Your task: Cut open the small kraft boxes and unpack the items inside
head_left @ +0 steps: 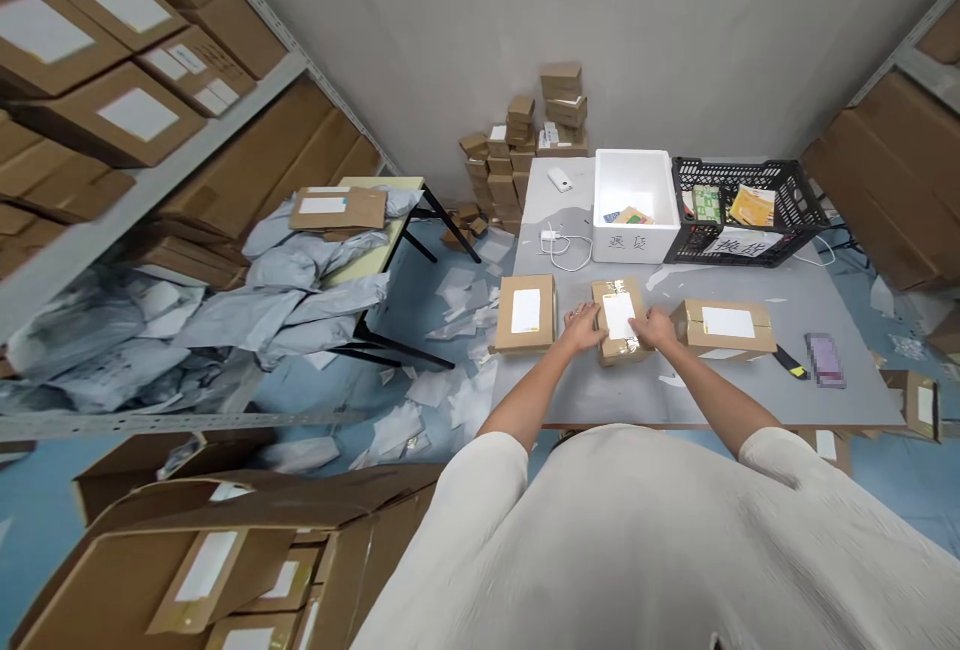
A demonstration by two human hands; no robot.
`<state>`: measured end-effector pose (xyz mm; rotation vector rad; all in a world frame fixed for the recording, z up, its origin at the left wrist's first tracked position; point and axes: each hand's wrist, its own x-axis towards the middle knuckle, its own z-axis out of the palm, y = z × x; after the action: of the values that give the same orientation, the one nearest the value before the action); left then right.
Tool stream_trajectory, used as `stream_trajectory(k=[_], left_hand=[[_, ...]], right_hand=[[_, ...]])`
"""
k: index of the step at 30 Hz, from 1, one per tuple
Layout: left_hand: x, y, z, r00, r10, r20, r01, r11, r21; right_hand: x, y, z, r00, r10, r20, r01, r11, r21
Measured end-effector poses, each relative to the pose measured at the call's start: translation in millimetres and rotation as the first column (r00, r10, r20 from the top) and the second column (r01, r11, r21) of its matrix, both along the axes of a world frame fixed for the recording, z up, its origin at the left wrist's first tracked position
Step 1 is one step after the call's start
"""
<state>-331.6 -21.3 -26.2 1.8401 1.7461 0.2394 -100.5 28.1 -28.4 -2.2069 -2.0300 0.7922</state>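
A small taped cardboard box [616, 357] lies on the grey table in front of me, with a white label [619, 314] on its top. My left hand [583, 328] grips the box's left side, its thumb reaching over the top near the label. At the right side, my right hand [655, 328] is closed, thumb at the label's right edge and the other fingers curled against the box, partly hidden. A labelled carton [517, 330] sits left of my hands. Another labelled carton [694, 327] lies just right of my right hand.
Behind the boxes stand a white foam bin [634, 246] and a black plastic crate [686, 248]. A white charger [551, 236], a black tool with a yellow end [787, 362] and a blurred purple item [825, 360] share the table [592, 400]. Loose papers [397, 425] litter the floor.
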Motion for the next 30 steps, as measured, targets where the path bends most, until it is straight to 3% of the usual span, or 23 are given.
stream_trajectory(k=[4, 8, 13, 16, 19, 25, 30], left_hand=[[-13.6, -8.5, -0.9, 0.995, -0.062, -0.078, 0.066, 0.996, 0.053], [-31.1, -19.1, -5.7, 0.989, 0.006, -0.146, 0.006, 0.996, 0.084], [-67.5, -27.2, -12.6, 0.967, 0.153, -0.201, -0.151, 0.988, 0.024], [-92.2, -36.4, -16.4, 0.961, 0.215, -0.174, -0.22, 0.976, -0.006], [-114.2, -47.8, -19.5, 0.981, 0.152, -0.117, -0.154, 0.988, -0.01], [-144.2, -57.8, -21.6, 0.991, -0.067, -0.114, 0.065, 0.998, -0.021], [-154.3, -52.9, -21.8, 0.987, -0.104, -0.122, 0.104, 0.995, -0.008]], right_hand=[[-19.4, -4.8, 0.8, 0.999, -0.037, -0.035, 0.036, 0.999, -0.018], [-41.3, -6.5, 3.4, 0.995, 0.018, -0.1, -0.011, 0.998, 0.068], [-88.1, -23.5, 5.8, 0.94, 0.238, -0.245, -0.178, 0.953, 0.244], [-112.5, -42.3, 2.9, 0.897, 0.364, -0.253, -0.292, 0.915, 0.279], [-117.7, -59.2, -1.9, 0.856, 0.483, -0.183, -0.438, 0.867, 0.236], [-100.7, -70.5, -3.0, 0.738, 0.674, -0.029, -0.664, 0.733, 0.147], [-112.0, -68.7, -2.2, 0.752, 0.656, 0.064, -0.657, 0.738, 0.155]])
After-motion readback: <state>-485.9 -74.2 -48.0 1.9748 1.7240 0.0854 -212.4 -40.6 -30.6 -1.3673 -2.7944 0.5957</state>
